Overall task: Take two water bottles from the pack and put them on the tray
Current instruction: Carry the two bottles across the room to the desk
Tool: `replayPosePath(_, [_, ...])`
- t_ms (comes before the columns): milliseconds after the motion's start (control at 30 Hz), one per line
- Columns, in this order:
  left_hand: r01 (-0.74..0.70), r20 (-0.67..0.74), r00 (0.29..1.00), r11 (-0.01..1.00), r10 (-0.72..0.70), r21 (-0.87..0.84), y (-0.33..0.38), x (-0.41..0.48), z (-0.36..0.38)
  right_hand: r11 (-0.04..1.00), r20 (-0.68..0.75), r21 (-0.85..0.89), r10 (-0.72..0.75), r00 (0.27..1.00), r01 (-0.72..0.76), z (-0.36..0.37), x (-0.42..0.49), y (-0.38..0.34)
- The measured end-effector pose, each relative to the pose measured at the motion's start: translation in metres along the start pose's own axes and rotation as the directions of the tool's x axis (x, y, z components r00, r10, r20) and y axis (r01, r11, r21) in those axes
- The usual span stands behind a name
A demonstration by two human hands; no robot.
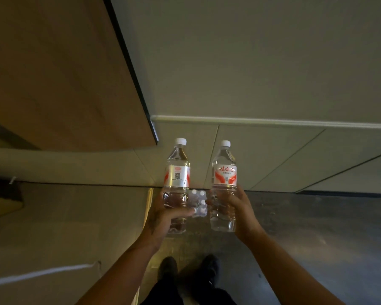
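Note:
I hold two clear water bottles upright in front of me, each with a white cap and a white-and-red label. My left hand (163,216) grips the lower half of the left bottle (177,172). My right hand (235,208) grips the lower half of the right bottle (224,175). Down on the floor between the two bottles lies the plastic-wrapped pack (198,203), with several white caps showing. No tray is in view.
A wooden panel with a dark edge (128,62) rises at the left. A pale wall with a skirting strip (273,122) stands ahead. My two dark shoes (189,269) stand on the grey floor (317,227). A light surface (64,216) lies at the left.

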State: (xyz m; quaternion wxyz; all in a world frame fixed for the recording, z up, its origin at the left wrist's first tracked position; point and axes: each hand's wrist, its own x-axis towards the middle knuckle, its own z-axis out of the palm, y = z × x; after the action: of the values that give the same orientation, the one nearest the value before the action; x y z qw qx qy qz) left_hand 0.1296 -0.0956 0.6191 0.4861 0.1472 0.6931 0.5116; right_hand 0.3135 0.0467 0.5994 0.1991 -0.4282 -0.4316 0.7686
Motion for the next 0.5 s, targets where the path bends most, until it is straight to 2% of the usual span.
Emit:
replayPosePath(167, [-0.026,0.018,0.999,1.0,0.026,-0.004,0.034,-0.008,-0.001,0.998,0.018,0.013,-0.064,0.998,0.063,0.004,-0.013,-0.015])
replayPosePath(333, [-0.07,0.103,0.993,0.997,0.066,0.03,0.053,-0.003,0.008,0.985,-0.108,0.09,-0.14,0.984,0.15,-0.006,-0.036,-0.015])
replayPosePath(500, [-0.073,0.303,0.951,0.997,0.058,0.038,0.062,-0.001,0.032,0.942,-0.288,0.215,-0.19,0.938,0.257,-0.034,-0.087,-0.005])
